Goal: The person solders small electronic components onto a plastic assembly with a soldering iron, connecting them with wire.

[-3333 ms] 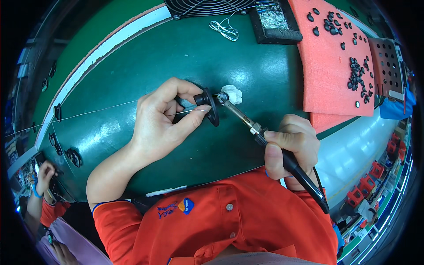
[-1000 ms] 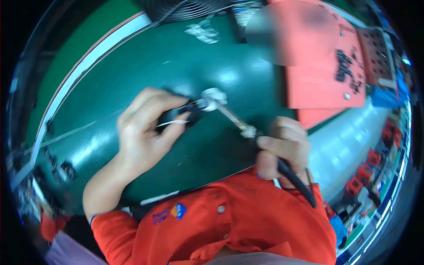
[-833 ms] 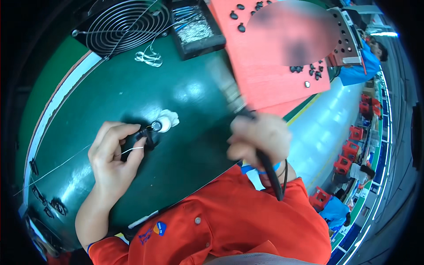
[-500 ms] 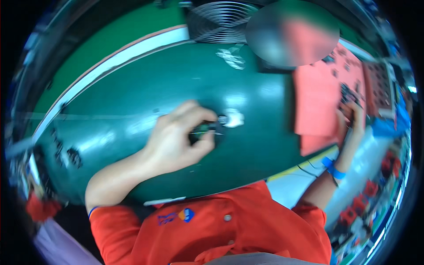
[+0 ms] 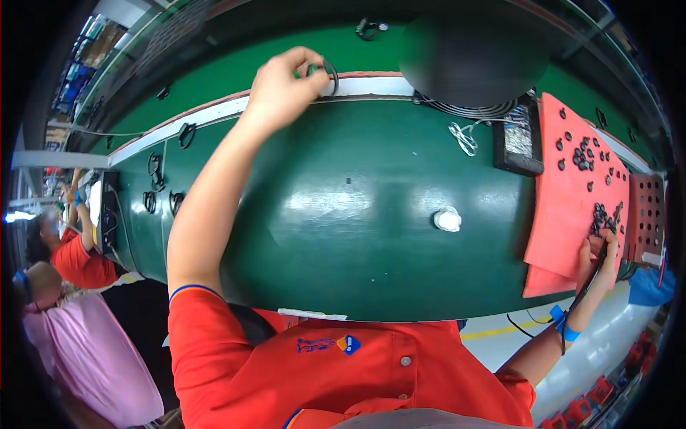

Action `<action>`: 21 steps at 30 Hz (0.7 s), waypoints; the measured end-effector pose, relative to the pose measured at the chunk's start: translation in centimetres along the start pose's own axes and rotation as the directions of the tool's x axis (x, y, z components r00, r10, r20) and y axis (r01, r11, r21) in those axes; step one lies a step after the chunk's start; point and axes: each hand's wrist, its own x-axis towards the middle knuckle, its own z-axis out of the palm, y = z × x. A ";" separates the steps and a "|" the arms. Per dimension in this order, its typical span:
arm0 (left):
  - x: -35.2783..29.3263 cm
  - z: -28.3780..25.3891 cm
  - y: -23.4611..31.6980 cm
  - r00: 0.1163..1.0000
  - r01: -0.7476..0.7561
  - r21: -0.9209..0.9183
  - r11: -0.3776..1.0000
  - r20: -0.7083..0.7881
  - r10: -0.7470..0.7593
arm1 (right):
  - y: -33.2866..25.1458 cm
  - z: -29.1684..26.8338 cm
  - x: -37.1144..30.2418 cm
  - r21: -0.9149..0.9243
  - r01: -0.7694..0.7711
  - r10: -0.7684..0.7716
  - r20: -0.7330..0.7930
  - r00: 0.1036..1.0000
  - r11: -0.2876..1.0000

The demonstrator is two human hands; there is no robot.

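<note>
Pinching black part point(image 5: 334, 78), left grip point(image 5: 284, 87) beyond seemingly cursive shirt lettering point(image 5: 314, 346).

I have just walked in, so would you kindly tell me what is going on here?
A person in a red shirt holds a round black part in the left hand, at the white strip along the far edge of the green bench. The right hand appears to hold a slim black tool at the pink foam, near clustered small black parts. A white wad lies on the bench.
</note>
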 end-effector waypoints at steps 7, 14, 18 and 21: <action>3.2 -0.9 -5.2 0.960 0.159 0.129 0.979 -0.253 -0.122 | 4.0 0.4 -0.1 -0.023 0.024 -0.024 -0.013 1.000 0.999; -3.5 -6.6 -6.5 0.972 0.017 0.510 0.860 -0.210 0.105 | 3.5 -0.6 0.2 -0.062 0.049 -0.047 0.035 0.998 0.997; -5.9 -11.7 -10.9 0.977 0.199 0.683 0.703 -0.190 -0.092 | -0.7 -1.4 -0.7 0.023 0.094 -0.092 -0.068 0.993 0.995; -6.8 -12.9 -13.1 0.969 0.243 0.702 0.669 -0.141 -0.203 | -4.1 -1.2 -1.5 0.080 0.030 -0.022 -0.101 0.995 0.996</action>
